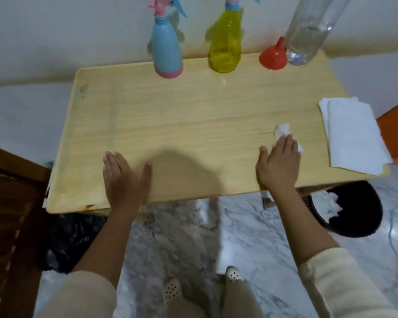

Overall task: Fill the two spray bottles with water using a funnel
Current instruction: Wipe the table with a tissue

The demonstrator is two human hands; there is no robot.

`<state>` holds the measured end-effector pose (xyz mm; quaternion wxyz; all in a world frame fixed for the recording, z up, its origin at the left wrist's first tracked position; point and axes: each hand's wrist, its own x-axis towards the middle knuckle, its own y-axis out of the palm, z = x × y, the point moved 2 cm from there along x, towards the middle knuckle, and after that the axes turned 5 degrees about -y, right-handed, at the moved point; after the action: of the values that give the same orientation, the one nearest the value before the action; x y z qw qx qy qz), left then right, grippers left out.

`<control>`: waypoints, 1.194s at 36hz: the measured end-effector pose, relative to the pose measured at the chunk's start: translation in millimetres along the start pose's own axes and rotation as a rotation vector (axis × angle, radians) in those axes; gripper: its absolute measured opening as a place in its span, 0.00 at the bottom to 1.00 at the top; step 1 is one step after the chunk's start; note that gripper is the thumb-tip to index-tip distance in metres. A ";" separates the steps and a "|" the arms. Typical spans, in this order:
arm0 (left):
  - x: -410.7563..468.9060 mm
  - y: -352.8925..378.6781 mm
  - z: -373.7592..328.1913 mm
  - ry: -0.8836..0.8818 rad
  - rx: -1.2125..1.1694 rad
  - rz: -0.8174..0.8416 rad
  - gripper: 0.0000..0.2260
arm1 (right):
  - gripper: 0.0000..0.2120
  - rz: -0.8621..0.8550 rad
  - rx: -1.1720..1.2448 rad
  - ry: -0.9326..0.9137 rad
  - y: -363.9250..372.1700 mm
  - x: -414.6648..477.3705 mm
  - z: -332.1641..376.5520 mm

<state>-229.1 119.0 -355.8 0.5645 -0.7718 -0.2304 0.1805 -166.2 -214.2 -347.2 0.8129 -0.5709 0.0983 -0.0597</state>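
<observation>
Head view. Pale wood-grain desk, small, set against a white wall. Along its far edge, left to right: blue spray bottle, yellow spray bottle, red funnel sitting mouth-down with spout up, and a tall clear water bottle touching or just beside the funnel. Both spray heads look to be screwed on.

Left hand lies flat near the front edge, fingers straight and spread, holding nothing. Right hand is flat too, straight fingers pressing a crumpled tissue to the wood, toward the right edge. A stack of paper napkins overhangs the front-right corner.

Risks, as judgement: the tall bottle is top-heavy and crowded against the funnel; a careless reach could knock either over. Any damp left on the wood could let a bottle base slide during pouring. The napkins could slip off the corner.

Floor is grey-white marble. A black bin with tissue inside stands below the right corner; a black bag lies below the left.
</observation>
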 end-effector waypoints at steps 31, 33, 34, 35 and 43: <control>14.0 -13.1 85.0 0.328 -0.010 0.079 0.41 | 0.37 0.405 0.013 -0.759 37.7 -64.6 155.9; 14.2 -12.0 85.0 0.333 -0.011 0.087 0.39 | 0.33 0.380 -0.023 -0.740 36.4 -64.4 154.6; 14.1 -11.9 84.7 0.338 -0.010 0.085 0.38 | 0.30 0.353 0.001 -0.718 35.2 -65.6 152.6; 13.9 -12.4 84.3 0.341 -0.009 0.077 0.38 | 0.28 0.318 0.024 -0.706 33.8 -68.2 150.3; 13.3 -13.0 84.1 0.329 0.001 0.070 0.38 | 0.27 0.092 -0.012 -0.676 42.3 -88.7 142.2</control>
<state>-265.3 196.1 -368.7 0.5884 -0.7982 -0.1075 0.0713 -220.8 -50.8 -332.1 0.7980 -0.5580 -0.1508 0.1702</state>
